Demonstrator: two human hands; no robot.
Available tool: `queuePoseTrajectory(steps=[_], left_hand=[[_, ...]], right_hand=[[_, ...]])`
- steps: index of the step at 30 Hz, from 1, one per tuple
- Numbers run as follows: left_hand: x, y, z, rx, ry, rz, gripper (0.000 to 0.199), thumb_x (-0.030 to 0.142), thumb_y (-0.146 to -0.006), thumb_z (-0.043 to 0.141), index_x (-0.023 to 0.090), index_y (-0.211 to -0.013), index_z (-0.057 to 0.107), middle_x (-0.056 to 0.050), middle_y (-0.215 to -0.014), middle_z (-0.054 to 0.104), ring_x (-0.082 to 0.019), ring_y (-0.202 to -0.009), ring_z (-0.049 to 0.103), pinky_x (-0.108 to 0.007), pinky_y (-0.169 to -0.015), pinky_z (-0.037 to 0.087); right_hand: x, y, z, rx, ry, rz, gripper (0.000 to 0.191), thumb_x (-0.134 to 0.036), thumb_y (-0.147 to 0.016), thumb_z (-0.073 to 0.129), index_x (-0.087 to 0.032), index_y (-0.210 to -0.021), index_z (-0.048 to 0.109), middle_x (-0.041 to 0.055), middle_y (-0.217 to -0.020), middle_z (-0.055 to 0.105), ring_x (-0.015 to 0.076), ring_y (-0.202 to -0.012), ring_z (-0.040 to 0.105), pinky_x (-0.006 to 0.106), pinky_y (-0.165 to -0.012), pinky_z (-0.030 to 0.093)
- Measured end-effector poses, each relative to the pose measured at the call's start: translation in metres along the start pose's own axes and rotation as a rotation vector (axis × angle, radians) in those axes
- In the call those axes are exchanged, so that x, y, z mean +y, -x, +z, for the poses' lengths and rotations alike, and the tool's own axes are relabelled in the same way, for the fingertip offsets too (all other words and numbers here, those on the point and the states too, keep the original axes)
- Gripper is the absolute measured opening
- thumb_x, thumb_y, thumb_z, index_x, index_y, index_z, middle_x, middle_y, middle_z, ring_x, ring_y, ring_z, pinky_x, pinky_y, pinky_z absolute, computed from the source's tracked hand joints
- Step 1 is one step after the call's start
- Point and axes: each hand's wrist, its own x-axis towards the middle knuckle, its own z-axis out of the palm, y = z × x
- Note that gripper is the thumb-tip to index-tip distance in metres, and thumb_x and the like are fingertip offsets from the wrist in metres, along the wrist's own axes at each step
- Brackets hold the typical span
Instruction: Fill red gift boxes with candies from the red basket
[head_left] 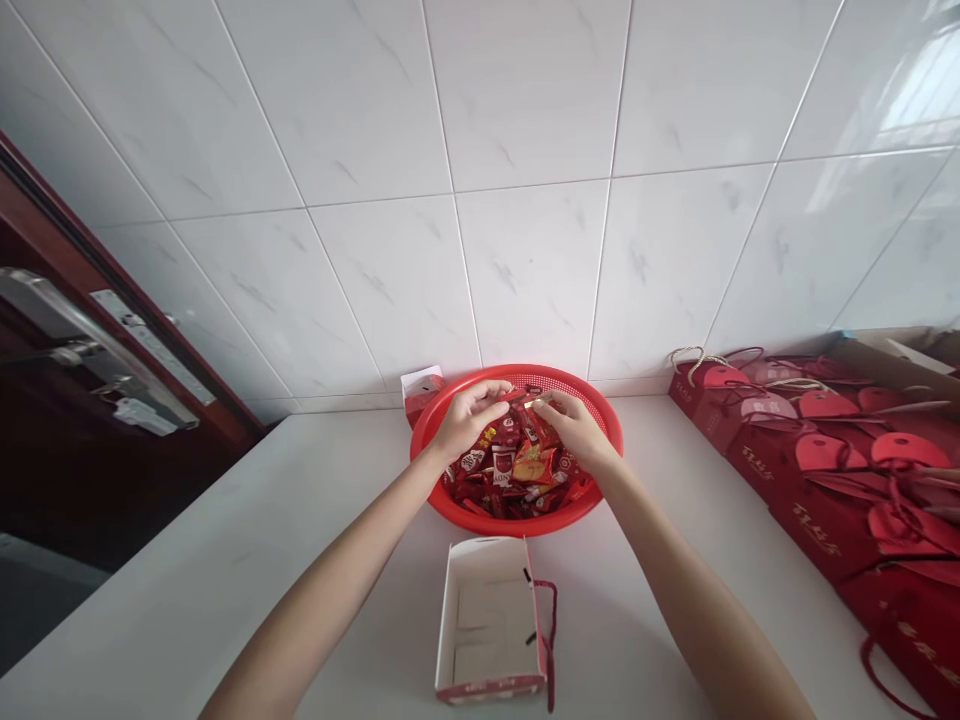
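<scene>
1. Two bare hands meet over the basket: the left hand [474, 416] pinches a small red wrapper [517, 395] between thumb and fingers.
2. The right hand [571, 426] has its fingertips drawn together on a shiny gold-edged wrapper [533, 403].
3. Glossy, crinkled candies [532, 463] fill the basket [519, 525], round red plastic with perforated walls, on the smooth white counter [337, 560].
4. Nearer the person, an open box [491, 625] shows a pale, creased inside and a dark red cord [553, 630].
5. Red gift boxes [810, 500] with cord handles stand at right.
</scene>
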Motion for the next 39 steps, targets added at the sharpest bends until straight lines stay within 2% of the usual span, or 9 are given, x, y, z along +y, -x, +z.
queuePoseTrajectory(steps=[2,5,10,14,18,22,32,35,39], left_hand=[[0.001,-0.001,0.000,-0.015,-0.068,-0.067,0.033,0.032,-0.080,0.058,0.020,-0.110,0.063,-0.007,-0.116,0.072,-0.022,-0.105,0.068,-0.033,-0.087,0.055],[-0.001,-0.001,-0.001,-0.166,-0.388,-0.198,0.026,0.023,-0.080,0.047,0.021,-0.098,0.066,-0.004,-0.097,0.075,-0.020,-0.091,0.070,-0.029,-0.079,0.054],[-0.007,0.004,-0.004,-0.493,-0.689,-0.341,0.004,0.021,-0.061,0.069,0.022,-0.064,0.069,-0.001,-0.066,0.071,-0.021,-0.064,0.066,-0.025,-0.056,0.045],[-0.003,0.006,-0.005,-0.640,-0.856,-0.408,0.033,0.019,-0.056,0.071,0.020,-0.089,0.074,-0.005,-0.082,0.075,-0.023,-0.069,0.066,-0.026,-0.054,0.042],[0.006,0.005,-0.003,-0.746,-0.973,-0.450,0.067,0.010,-0.054,0.063,0.018,-0.120,0.066,-0.010,-0.101,0.075,-0.025,-0.080,0.068,-0.025,-0.056,0.043],[0.009,0.004,-0.001,-0.817,-1.054,-0.469,0.063,0.010,-0.053,0.063,0.016,-0.115,0.064,-0.012,-0.103,0.074,-0.028,-0.085,0.068,-0.026,-0.056,0.043],[0.002,0.006,-0.004,-0.746,-0.986,-0.421,0.040,0.004,-0.047,0.061,0.020,-0.083,0.069,-0.007,-0.085,0.074,-0.028,-0.079,0.068,-0.027,-0.061,0.045],[0.000,0.005,-0.009,-0.598,-0.861,-0.380,0.040,0.009,-0.051,0.066,0.021,-0.089,0.074,-0.004,-0.082,0.073,-0.026,-0.079,0.068,-0.027,-0.063,0.047],[-0.005,-0.001,-0.011,-0.318,-0.651,-0.292,0.020,0.021,-0.067,0.066,0.019,-0.085,0.075,-0.004,-0.091,0.076,-0.023,-0.089,0.070,-0.028,-0.079,0.052]], right_hand=[[0.001,-0.001,0.000,0.046,0.033,-0.018,0.030,-0.050,-0.080,0.061,-0.020,-0.082,0.062,0.0015,-0.078,0.065,0.0186,-0.075,0.059,0.030,-0.069,0.046],[0.003,-0.003,0.000,0.109,0.069,-0.038,0.029,-0.049,-0.081,0.058,-0.020,-0.081,0.060,0.0019,-0.077,0.063,0.0187,-0.074,0.056,0.031,-0.068,0.045],[0.004,-0.004,0.000,0.178,0.073,-0.064,0.029,-0.049,-0.082,0.057,-0.022,-0.075,0.056,0.0005,-0.070,0.059,0.0179,-0.068,0.053,0.031,-0.066,0.043],[0.005,-0.004,0.000,0.188,0.081,-0.081,0.030,-0.050,-0.081,0.058,-0.021,-0.075,0.058,0.0011,-0.073,0.061,0.0185,-0.071,0.054,0.031,-0.067,0.044],[0.007,-0.006,0.000,0.187,0.076,-0.080,0.029,-0.050,-0.080,0.059,-0.020,-0.077,0.059,0.0018,-0.077,0.063,0.0190,-0.073,0.055,0.031,-0.069,0.044],[0.007,-0.005,0.000,0.186,0.074,-0.081,0.028,-0.048,-0.081,0.059,-0.021,-0.077,0.060,0.0024,-0.079,0.064,0.0198,-0.076,0.057,0.032,-0.071,0.045],[0.007,-0.004,0.000,0.166,0.088,-0.059,0.029,-0.049,-0.083,0.057,-0.020,-0.082,0.062,0.0022,-0.080,0.064,0.0192,-0.076,0.057,0.031,-0.071,0.046],[0.007,-0.005,0.000,0.179,0.082,-0.050,0.028,-0.049,-0.082,0.057,-0.020,-0.080,0.061,0.0018,-0.079,0.064,0.0189,-0.075,0.057,0.031,-0.070,0.046],[0.005,-0.005,0.000,0.187,0.078,-0.057,0.027,-0.047,-0.082,0.057,-0.021,-0.078,0.060,0.0020,-0.080,0.065,0.0191,-0.076,0.058,0.031,-0.071,0.046]])
